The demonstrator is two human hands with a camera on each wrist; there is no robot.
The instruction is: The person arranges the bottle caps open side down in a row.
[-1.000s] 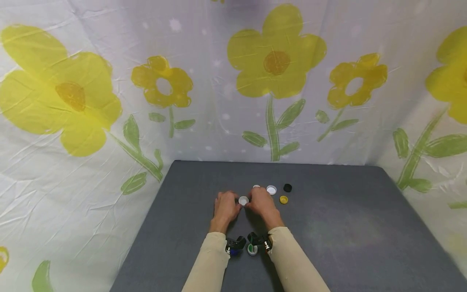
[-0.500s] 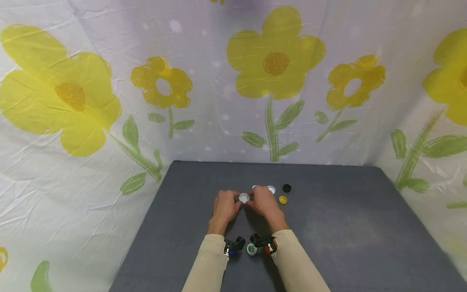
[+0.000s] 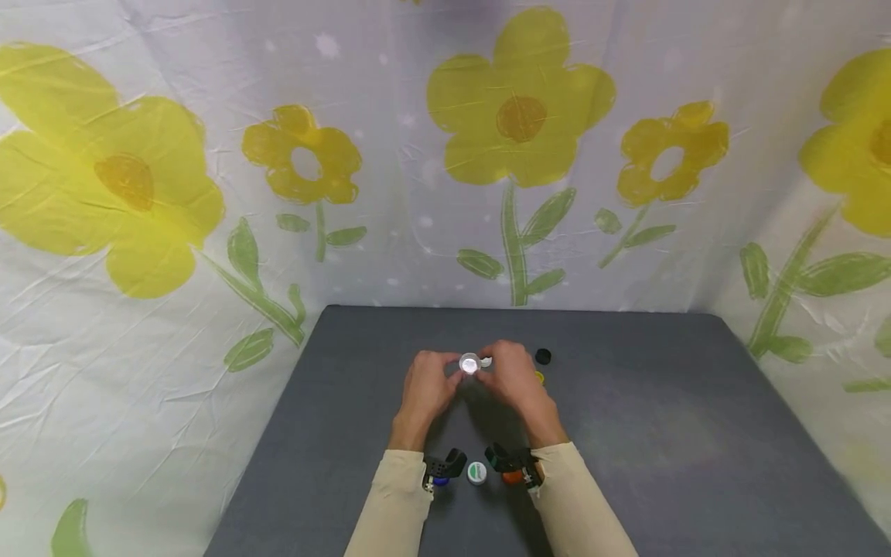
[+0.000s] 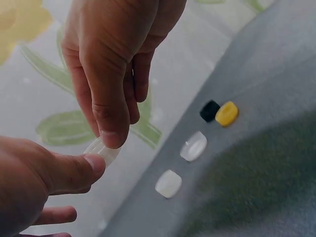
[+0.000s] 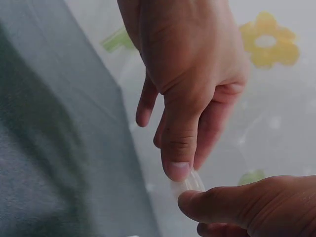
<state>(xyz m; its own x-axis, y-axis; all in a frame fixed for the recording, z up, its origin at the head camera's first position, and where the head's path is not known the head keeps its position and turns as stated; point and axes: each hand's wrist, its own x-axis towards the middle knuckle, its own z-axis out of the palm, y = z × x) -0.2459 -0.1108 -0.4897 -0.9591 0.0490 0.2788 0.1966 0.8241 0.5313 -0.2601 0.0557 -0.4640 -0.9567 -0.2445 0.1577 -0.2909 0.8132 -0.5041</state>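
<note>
Above the far middle of the dark table, both hands pinch a small round translucent cap [image 3: 469, 364] from its two sides, between thumbs and fingers. My left hand [image 3: 427, 384] grips the left side. The right hand [image 3: 517, 381] has the other side. In the left wrist view, the edge of the cap [image 4: 107, 154] shows between the thumbs. The right wrist view also has the cap [image 5: 192, 182], largely covered by fingers. Behind the right hand, a white cap [image 3: 486, 362] is partly hidden, and the yellow cap [image 3: 539, 377] barely shows.
A black cap [image 3: 543, 356] lies beyond the right hand. Two whitish caps [image 4: 169, 183] sit near the yellow and black ones. Closer to the body are a white cap with green marking [image 3: 476, 473], an orange cap [image 3: 511, 477] and a blue cap [image 3: 441, 481], partly hidden by wrist cameras.
Both hands have lifted the translucent cap and moved it slightly forward, tilting it so that its face shines. The right hand now covers more of the caps behind it.
</note>
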